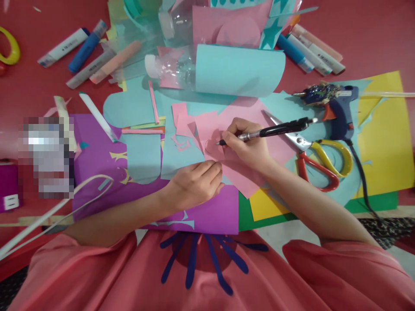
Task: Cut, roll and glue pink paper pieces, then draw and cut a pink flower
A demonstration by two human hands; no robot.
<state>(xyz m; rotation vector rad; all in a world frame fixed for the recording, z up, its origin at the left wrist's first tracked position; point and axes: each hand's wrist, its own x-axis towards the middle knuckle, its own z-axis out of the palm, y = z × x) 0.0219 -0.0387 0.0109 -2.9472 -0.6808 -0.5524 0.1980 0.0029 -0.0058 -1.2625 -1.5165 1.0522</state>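
My right hand (248, 142) grips a black and silver pen (282, 128), its tip on the pink paper (210, 125). A faint curved line shows on the paper beside the tip. My left hand (197, 183) rests at the paper's lower left edge, fingers together and bent; the fingertips are partly hidden, so whether they pinch the paper is unclear. Pink scraps (181, 119) lie left of the pen tip. Just right of my right hand are scissors (303, 142) with red and yellow handles, blades apart. Light blue paper (181, 157) and purple paper (223, 211) lie underneath.
A plastic bottle (171, 67) wrapped in light blue paper lies ahead, with another bottle (181, 21) behind it. A glue gun (337, 103) with a black cord sits at right. Markers (87, 45) lie at both sides. A white cable (65, 198) loops at lower left.
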